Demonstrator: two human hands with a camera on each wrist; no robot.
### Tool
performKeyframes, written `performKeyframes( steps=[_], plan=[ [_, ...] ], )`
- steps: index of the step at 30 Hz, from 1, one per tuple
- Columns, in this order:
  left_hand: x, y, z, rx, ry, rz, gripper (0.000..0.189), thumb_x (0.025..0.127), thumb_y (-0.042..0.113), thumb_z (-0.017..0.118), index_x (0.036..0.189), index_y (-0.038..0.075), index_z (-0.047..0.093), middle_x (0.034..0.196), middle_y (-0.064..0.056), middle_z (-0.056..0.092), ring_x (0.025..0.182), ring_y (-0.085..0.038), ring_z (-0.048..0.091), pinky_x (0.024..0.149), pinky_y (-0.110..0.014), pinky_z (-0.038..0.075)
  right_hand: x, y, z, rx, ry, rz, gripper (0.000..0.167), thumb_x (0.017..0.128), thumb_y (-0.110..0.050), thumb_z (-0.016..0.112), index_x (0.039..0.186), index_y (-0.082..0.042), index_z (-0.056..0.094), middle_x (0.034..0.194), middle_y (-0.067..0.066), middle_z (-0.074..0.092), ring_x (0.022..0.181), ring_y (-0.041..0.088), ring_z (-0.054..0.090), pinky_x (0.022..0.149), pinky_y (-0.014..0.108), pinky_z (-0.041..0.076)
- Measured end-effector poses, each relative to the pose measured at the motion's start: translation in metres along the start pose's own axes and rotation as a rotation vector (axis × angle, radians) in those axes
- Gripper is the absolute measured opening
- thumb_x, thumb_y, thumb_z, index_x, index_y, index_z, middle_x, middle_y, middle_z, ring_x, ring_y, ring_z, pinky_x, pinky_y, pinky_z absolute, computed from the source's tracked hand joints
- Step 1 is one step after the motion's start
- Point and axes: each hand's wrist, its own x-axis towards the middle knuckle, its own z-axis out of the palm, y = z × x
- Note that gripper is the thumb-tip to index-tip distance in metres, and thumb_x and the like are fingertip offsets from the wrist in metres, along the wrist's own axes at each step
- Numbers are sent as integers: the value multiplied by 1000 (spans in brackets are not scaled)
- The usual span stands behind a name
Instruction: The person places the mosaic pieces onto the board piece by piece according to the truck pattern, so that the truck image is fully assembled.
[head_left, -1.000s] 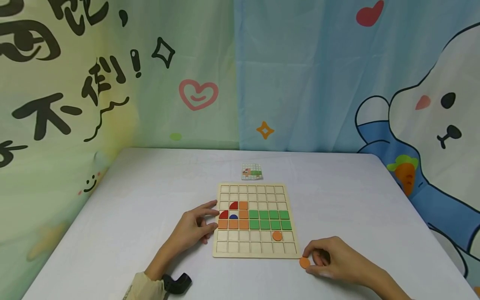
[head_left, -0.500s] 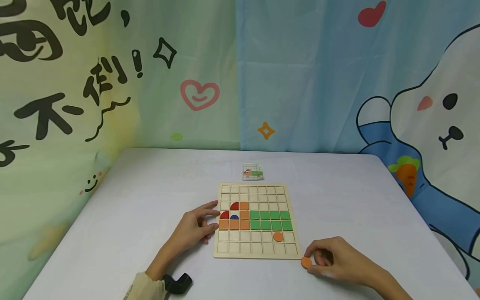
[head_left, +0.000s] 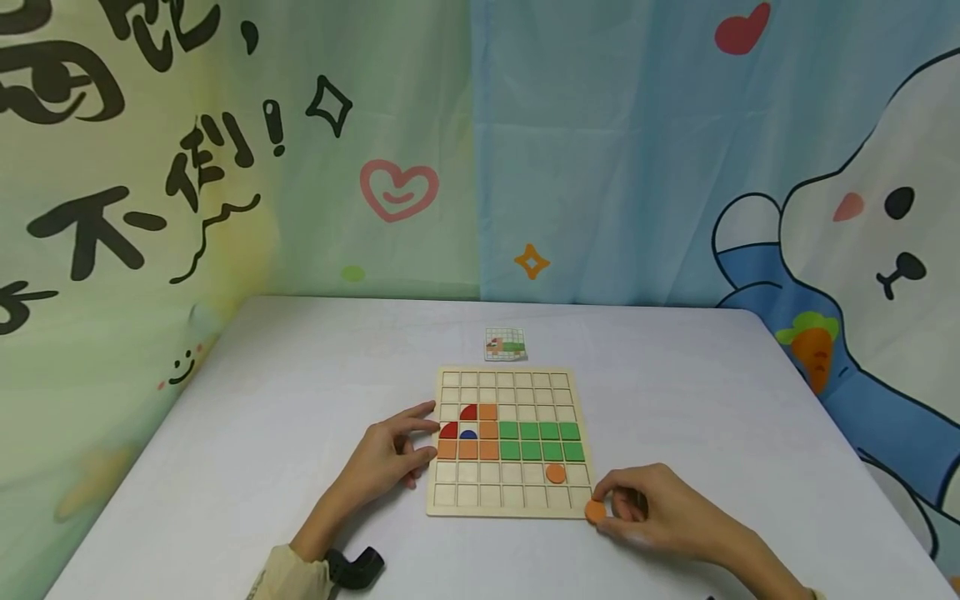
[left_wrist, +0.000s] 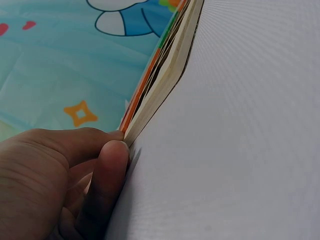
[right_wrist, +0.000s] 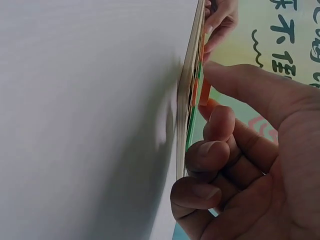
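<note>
My right hand (head_left: pixel 663 510) pinches an orange disc (head_left: pixel 595 511) between thumb and index finger, over the near right corner of a wooden grid board (head_left: pixel 480 497). The disc (right_wrist: pixel 205 93) shows edge-on in the right wrist view, the other fingers curled below. At the board's left edge, the fingertips and thumb of my left hand (head_left: pixel 386 454) rest against the wood. Several orange, green and red pieces and one blue piece fill cells in the middle rows. Another orange disc (head_left: pixel 555 473) sits in a cell below the green squares (head_left: pixel 537 440).
Just beyond the board lies a small card (head_left: pixel 506 343) with a coloured grid pattern. A black curved object (head_left: pixel 356 568) is at the left wrist, by the sleeve. The white table (head_left: pixel 337 350) ends at a printed curtain (head_left: pixel 570 150) behind.
My right hand has moved left and slightly away from me, bringing the held disc from beside the board to over its near right corner. The left hand stays put.
</note>
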Motion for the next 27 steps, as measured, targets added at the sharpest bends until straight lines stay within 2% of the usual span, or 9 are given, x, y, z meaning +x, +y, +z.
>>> performKeyframes(
  steps=[7,14,23,27],
  plan=[
    [-1,0,0,-15,-3,4,37,94,6,79,130,2,73,165,-14,49,53,-12,62,48,-27,58,12,-5,5,-14,21,0,13,92,-26,84,100,-22,75,70,-21,50,62,-10,45,54,15,46],
    [-1,1,0,-16,-5,7,37,94,5,78,130,1,72,165,-14,49,53,-12,62,48,-28,58,24,-12,6,-21,1,34,14,93,-28,83,102,-20,76,68,-18,50,60,-7,44,55,16,45],
    [-1,2,-1,-20,-3,6,37,94,6,79,130,2,73,165,-15,48,53,-12,62,48,-27,58,41,-19,13,-3,-14,31,23,95,-31,82,109,-13,77,66,-16,51,60,-6,44,62,18,51],
    [-1,2,-1,-18,-3,6,37,94,7,79,130,2,73,165,-15,48,53,-12,62,48,-28,58,50,-22,18,-16,-25,24,21,95,-31,81,107,-14,77,66,-17,48,60,-6,43,61,16,48]
  ],
)
